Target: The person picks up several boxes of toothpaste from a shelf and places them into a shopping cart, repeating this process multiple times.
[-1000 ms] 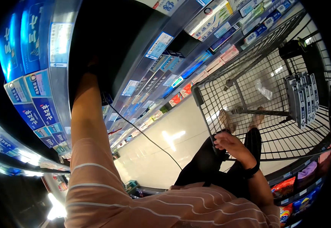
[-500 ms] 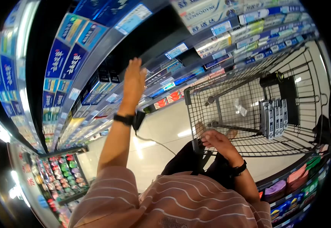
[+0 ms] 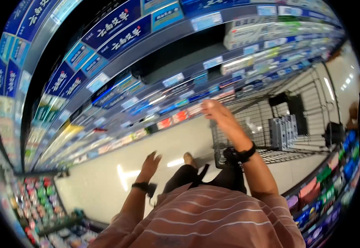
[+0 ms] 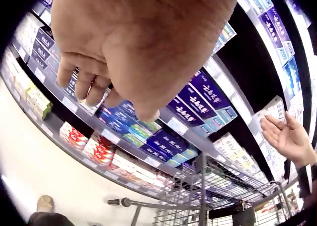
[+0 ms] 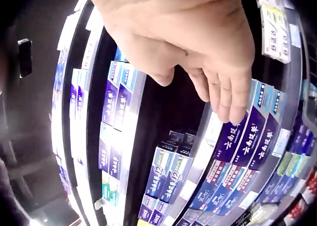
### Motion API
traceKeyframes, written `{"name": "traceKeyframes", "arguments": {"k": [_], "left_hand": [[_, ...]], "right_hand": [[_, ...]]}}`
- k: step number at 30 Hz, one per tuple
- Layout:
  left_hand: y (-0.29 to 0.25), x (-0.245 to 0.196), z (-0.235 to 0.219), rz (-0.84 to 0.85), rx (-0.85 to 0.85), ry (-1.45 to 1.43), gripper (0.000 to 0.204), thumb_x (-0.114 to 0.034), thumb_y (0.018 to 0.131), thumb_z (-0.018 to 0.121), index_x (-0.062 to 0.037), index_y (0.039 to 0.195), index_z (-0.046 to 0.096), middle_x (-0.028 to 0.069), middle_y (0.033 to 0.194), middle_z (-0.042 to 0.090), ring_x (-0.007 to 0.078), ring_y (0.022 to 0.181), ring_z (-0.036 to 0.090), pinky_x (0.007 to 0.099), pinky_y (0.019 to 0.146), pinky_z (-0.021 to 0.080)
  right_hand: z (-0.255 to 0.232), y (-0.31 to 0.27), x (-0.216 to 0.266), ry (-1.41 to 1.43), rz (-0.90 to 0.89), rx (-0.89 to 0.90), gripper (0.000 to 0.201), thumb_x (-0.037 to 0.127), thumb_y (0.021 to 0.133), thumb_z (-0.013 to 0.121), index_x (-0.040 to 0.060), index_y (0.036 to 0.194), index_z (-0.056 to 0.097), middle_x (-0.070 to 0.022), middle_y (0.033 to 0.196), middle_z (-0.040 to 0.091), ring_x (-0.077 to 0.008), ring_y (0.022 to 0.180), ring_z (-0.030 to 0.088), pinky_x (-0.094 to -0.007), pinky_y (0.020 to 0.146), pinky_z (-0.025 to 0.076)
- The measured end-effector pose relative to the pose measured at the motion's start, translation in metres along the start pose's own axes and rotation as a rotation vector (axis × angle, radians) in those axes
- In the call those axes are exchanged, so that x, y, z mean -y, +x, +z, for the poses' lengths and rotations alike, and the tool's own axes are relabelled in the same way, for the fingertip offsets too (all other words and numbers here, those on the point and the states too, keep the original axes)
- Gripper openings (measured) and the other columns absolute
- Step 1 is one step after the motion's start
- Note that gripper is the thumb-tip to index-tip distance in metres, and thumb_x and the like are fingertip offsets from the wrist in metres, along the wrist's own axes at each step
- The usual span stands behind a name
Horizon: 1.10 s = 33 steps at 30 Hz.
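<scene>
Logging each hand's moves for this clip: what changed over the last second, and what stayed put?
The left hand came down from the toothpaste shelves to hang low, open and holding nothing. The right hand let go of the cart rim and rose toward the shelves, fingers open. The grey boxes stayed in the cart, upright in a row.

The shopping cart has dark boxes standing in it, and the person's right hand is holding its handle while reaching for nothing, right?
Not quite. The shopping cart does hold dark boxes, but the right hand is off the handle, raised with open fingers toward the toothpaste shelves. The head view shows it; the right wrist view shows the hand empty.
</scene>
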<state>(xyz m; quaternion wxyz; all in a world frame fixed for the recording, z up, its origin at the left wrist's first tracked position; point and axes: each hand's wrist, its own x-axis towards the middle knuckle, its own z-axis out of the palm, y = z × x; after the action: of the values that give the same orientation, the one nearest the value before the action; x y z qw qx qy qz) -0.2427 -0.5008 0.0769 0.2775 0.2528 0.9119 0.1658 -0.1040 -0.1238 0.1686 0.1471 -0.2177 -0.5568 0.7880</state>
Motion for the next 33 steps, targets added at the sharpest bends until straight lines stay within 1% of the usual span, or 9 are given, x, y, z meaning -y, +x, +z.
{"name": "traceKeyframes", "arguments": {"k": [2, 3, 5, 8, 11, 16, 21, 26, 33], "left_hand": [[0.016, 0.134, 0.022, 0.552, -0.023, 0.418, 0.036, -0.022, 0.099, 0.050, -0.0024, 0.128, 0.057, 0.0257, 0.126, 0.059, 0.0379, 0.123, 0.053, 0.0414, 0.104, 0.044], [0.004, 0.130, -0.002, 0.503, 0.061, 0.355, 0.031, -0.014, 0.096, 0.049, -0.0038, 0.124, 0.059, 0.0236, 0.123, 0.060, 0.0354, 0.122, 0.055, 0.0405, 0.102, 0.047], [-0.024, 0.118, -0.031, -0.104, 0.060, -0.012, 0.034, -0.024, 0.101, 0.047, -0.0003, 0.124, 0.058, 0.0203, 0.118, 0.064, 0.0388, 0.116, 0.058, 0.0430, 0.100, 0.047], [-0.034, 0.249, -0.028, 0.132, 0.300, 0.301, 0.035, -0.033, 0.102, 0.043, -0.0037, 0.108, 0.062, 0.0202, 0.107, 0.067, 0.0355, 0.094, 0.064, 0.0448, 0.080, 0.052], [-0.073, 0.280, -0.028, -0.649, 0.275, -0.336, 0.044, -0.045, 0.095, 0.053, -0.0026, 0.101, 0.064, 0.0092, 0.079, 0.066, 0.0199, 0.062, 0.060, 0.0361, 0.054, 0.049], [-0.098, 0.320, -0.003, -0.861, 0.390, -0.493, 0.031, -0.034, 0.094, 0.053, -0.0034, 0.092, 0.057, 0.0085, 0.074, 0.060, 0.0201, 0.062, 0.060, 0.0354, 0.050, 0.044], [-0.070, 0.225, -0.039, -0.664, 0.496, -0.498, 0.029, -0.034, 0.094, 0.054, -0.0058, 0.090, 0.059, 0.0050, 0.077, 0.061, 0.0169, 0.067, 0.058, 0.0343, 0.056, 0.045], [0.015, 0.137, -0.059, -0.070, 0.206, -0.441, 0.034, -0.035, 0.096, 0.055, -0.0024, 0.101, 0.063, 0.0041, 0.085, 0.062, 0.0134, 0.074, 0.056, 0.0305, 0.065, 0.046], [0.107, -0.209, -0.119, 0.564, 0.118, -0.579, 0.036, -0.026, 0.101, 0.057, -0.0011, 0.126, 0.057, 0.0102, 0.115, 0.064, 0.0170, 0.109, 0.058, 0.0327, 0.095, 0.047]], "right_hand": [[0.020, 0.017, 0.000, -0.034, -0.037, -0.072, 0.043, 0.036, 0.101, 0.054, 0.0002, 0.125, 0.055, -0.0095, 0.112, 0.062, -0.0175, 0.104, 0.062, -0.0318, 0.089, 0.051], [0.027, 0.023, -0.002, -0.041, -0.048, -0.099, 0.041, 0.034, 0.100, 0.055, 0.0003, 0.124, 0.056, -0.0092, 0.110, 0.062, -0.0171, 0.102, 0.063, -0.0314, 0.088, 0.052], [0.023, 0.040, 0.003, -0.057, -0.080, -0.208, 0.038, 0.032, 0.098, 0.058, 0.0010, 0.120, 0.057, -0.0082, 0.108, 0.062, -0.0168, 0.097, 0.064, -0.0309, 0.083, 0.053], [0.016, 0.043, 0.026, -0.017, -0.112, -0.320, 0.035, 0.030, 0.096, 0.060, 0.0021, 0.117, 0.058, -0.0081, 0.104, 0.063, -0.0173, 0.092, 0.065, -0.0310, 0.078, 0.054], [0.009, 0.030, 0.051, 0.013, -0.124, -0.394, 0.037, 0.029, 0.096, 0.059, 0.0004, 0.119, 0.056, -0.0105, 0.106, 0.064, -0.0194, 0.093, 0.066, -0.0325, 0.078, 0.055], [-0.028, 0.031, 0.082, -0.008, -0.200, -0.491, 0.045, 0.030, 0.095, 0.061, -0.0012, 0.126, 0.052, -0.0127, 0.108, 0.065, -0.0214, 0.091, 0.067, -0.0340, 0.077, 0.055], [-0.055, 0.081, 0.103, -0.319, -0.337, -0.754, 0.066, 0.038, 0.087, 0.070, -0.0053, 0.130, 0.044, -0.0165, 0.108, 0.062, -0.0170, 0.094, 0.063, -0.0319, 0.070, 0.054], [-0.056, 0.108, 0.120, -0.036, -0.305, -0.712, 0.060, 0.034, 0.089, 0.067, -0.0049, 0.128, 0.045, -0.0113, 0.103, 0.059, -0.0173, 0.087, 0.064, -0.0301, 0.064, 0.054], [-0.059, 0.080, 0.063, 0.123, -0.208, -0.617, 0.035, 0.025, 0.096, 0.059, -0.0002, 0.119, 0.051, -0.0077, 0.096, 0.061, -0.0150, 0.080, 0.064, -0.0294, 0.064, 0.055]]}}
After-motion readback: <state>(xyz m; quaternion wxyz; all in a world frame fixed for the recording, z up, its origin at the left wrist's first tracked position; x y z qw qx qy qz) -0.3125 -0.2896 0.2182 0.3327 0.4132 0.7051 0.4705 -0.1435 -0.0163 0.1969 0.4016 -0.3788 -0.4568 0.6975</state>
